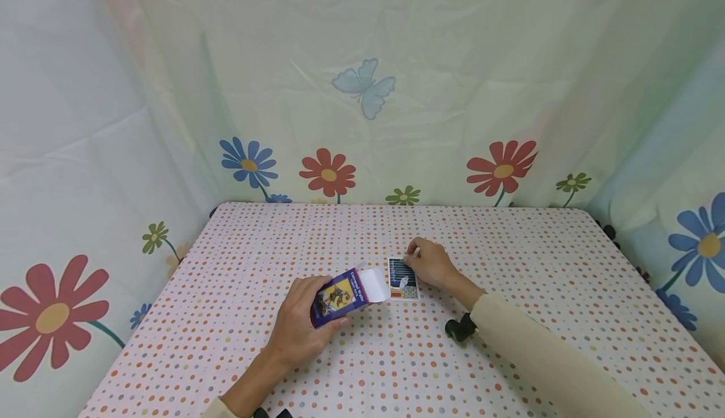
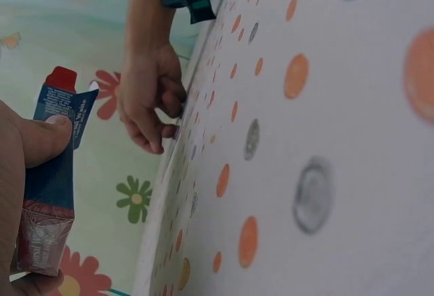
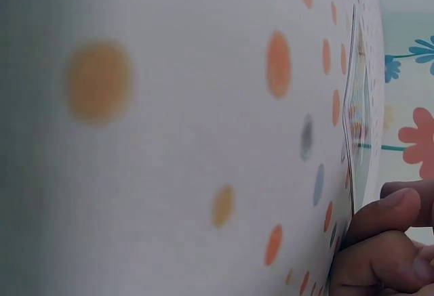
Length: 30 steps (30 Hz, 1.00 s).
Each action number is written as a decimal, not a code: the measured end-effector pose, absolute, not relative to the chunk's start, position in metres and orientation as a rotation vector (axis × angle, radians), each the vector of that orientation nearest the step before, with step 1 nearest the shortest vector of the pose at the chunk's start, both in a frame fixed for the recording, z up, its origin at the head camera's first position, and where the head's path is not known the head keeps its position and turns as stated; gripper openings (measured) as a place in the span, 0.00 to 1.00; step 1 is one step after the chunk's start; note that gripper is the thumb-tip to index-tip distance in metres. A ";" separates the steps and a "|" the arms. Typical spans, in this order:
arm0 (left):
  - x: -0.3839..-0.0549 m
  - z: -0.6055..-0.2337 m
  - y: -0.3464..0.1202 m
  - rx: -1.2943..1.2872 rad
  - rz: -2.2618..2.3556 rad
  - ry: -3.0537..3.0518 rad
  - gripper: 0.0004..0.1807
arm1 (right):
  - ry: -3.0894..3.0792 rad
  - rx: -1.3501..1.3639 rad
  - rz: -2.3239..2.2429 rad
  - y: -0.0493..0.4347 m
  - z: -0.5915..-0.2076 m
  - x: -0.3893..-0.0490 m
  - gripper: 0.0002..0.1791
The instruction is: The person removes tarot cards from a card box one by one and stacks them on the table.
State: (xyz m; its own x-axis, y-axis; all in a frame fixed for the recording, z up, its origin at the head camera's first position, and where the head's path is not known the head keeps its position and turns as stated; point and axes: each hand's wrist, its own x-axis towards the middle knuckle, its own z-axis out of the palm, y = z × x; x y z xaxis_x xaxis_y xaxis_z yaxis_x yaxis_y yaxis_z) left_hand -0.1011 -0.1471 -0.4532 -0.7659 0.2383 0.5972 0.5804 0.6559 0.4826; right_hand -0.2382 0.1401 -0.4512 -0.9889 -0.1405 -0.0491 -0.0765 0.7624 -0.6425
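My left hand (image 1: pixel 300 323) grips a blue tarot card box (image 1: pixel 340 298), thumb along the near side and fingers over the far side. Raised off the table and tilted, the box (image 2: pixel 51 167) has its white flap (image 1: pixel 374 284) open toward the right. Just beyond the flap a tarot card (image 1: pixel 401 289) lies face up, showing a dark striped picture and a white figure. With curled fingers my right hand (image 1: pixel 433 267) pinches the card's far right corner. Close up in the right wrist view, the fingers (image 3: pixel 380 248) press low by the card's edge (image 3: pixel 358 113).
A cloth with coloured dots covers the table (image 1: pixel 238 267). Each wrist wears a dark strapped device, such as the one (image 1: pixel 460 328) under the right sleeve. Flower-print curtains (image 1: pixel 362 153) hang behind the table and along both sides.
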 end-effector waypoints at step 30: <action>-0.099 -0.451 -0.145 -0.625 -0.910 -2.410 0.43 | 2.770 -0.449 -1.899 0.096 -0.435 -0.166 0.02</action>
State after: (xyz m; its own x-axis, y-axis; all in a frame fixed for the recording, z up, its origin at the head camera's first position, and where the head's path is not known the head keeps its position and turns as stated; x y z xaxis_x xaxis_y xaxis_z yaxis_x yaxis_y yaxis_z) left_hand -0.0986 -0.1455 -0.4512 -0.7775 0.2413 0.5807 0.5650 0.6735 0.4766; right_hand -0.1656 0.0961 -0.4354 -0.9350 -0.0766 0.3462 -0.3506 0.3467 -0.8700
